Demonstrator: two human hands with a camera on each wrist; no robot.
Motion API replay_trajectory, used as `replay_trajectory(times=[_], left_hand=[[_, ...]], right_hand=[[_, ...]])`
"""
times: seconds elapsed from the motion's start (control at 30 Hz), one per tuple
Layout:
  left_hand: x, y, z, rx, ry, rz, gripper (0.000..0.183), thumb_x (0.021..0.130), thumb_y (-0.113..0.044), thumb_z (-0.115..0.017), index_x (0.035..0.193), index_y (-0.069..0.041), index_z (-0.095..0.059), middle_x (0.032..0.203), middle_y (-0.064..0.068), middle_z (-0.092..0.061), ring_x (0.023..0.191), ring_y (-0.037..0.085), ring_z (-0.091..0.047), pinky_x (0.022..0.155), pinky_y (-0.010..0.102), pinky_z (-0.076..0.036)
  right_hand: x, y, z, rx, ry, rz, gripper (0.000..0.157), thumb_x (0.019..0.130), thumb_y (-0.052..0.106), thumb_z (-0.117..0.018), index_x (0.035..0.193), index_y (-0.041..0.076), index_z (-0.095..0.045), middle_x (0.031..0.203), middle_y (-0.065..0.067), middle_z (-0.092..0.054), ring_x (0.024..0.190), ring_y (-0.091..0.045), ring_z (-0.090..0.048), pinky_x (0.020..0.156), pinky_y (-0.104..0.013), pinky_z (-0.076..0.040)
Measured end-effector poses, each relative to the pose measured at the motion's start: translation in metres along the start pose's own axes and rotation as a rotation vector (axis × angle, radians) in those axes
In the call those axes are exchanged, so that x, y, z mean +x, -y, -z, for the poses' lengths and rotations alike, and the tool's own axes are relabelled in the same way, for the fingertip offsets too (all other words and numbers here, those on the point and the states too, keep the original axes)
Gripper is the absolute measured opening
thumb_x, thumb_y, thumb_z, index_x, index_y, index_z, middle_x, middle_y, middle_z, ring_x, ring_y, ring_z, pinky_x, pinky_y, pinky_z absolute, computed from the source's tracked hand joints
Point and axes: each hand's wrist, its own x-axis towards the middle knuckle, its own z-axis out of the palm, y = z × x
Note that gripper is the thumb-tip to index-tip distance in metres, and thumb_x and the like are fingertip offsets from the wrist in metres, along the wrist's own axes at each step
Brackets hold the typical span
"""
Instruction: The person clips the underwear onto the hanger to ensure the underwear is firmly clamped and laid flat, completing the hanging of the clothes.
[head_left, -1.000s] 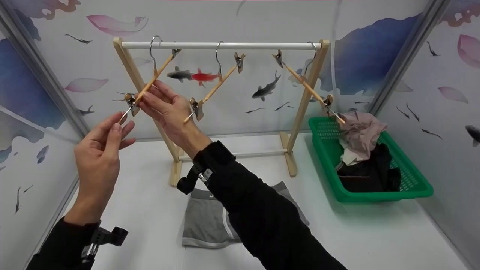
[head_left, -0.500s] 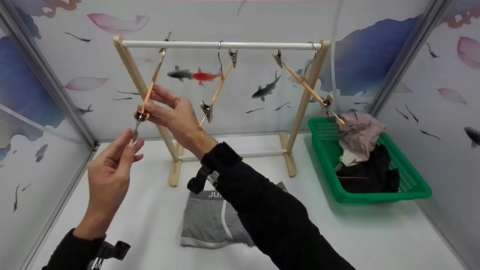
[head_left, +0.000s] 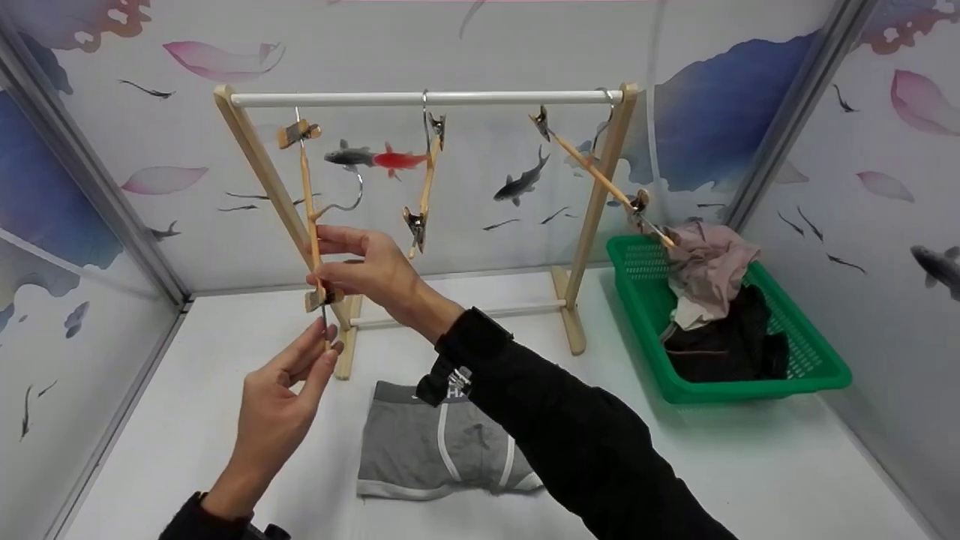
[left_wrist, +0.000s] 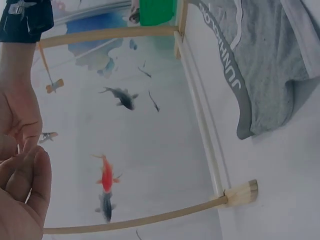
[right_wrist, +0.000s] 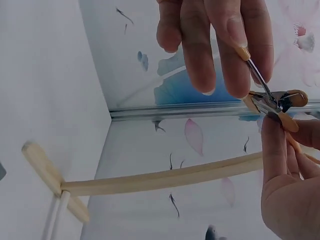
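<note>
In the head view a light-wood clip hanger [head_left: 307,176] stands nearly upright at the left of the rack, its hook turned right below the rail. My right hand [head_left: 382,279] holds its bar just above the lower metal clip [head_left: 315,298]. Below that, my left hand [head_left: 281,405] pinches the hanger's end tip between thumb and fingers. The right wrist view shows the left hand's fingers [right_wrist: 220,50] on the orange tip of the metal rod, and my right hand [right_wrist: 290,195] by the clip. In the left wrist view, the hanger between the hands is hidden.
The wooden rack with its white rail [head_left: 487,98] carries two more clip hangers, a middle one [head_left: 427,180] and a right one [head_left: 592,169]. Grey boxer briefs [head_left: 405,442] lie flat on the white table. At right stands a green basket [head_left: 757,390] with pink and dark clothes.
The left hanger's hook has come off the rail. Both hands have lowered the hanger and moved right, turning it from slanted to nearly upright. The middle hanger has swung round.
</note>
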Motion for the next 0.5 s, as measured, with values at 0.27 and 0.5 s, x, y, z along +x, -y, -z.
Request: replay_trajectory(times=[0.27,0.5], left_hand=[[-0.014,0.008,-0.034,-0.017,0.016,-0.077,0.048,0.094,0.002,-0.07,0.14,0.004,-0.057,0.12,0.01,-0.071,0.099,0.022,-0.073,0.069,0.023,-0.057],[-0.028,0.016,-0.06,-0.038,0.079,-0.059,0.047,0.092,-0.002,-0.074,0.136,0.004,-0.06,0.112,0.005,-0.074,0.092,0.016,-0.074,0.064,0.024,-0.057]], right_hand=[[-0.023,-0.011,0.027,-0.106,0.083,-0.035,0.058,0.09,0.006,-0.072,0.146,0.008,-0.055,0.127,-0.008,-0.067,0.103,-0.024,-0.071,0.081,-0.04,-0.059],[-0.042,-0.025,0.056,-0.248,0.134,-0.112,0.055,0.089,0.004,-0.074,0.142,0.006,-0.059,0.116,-0.004,-0.069,0.094,-0.024,-0.073,0.074,-0.037,-0.06]])
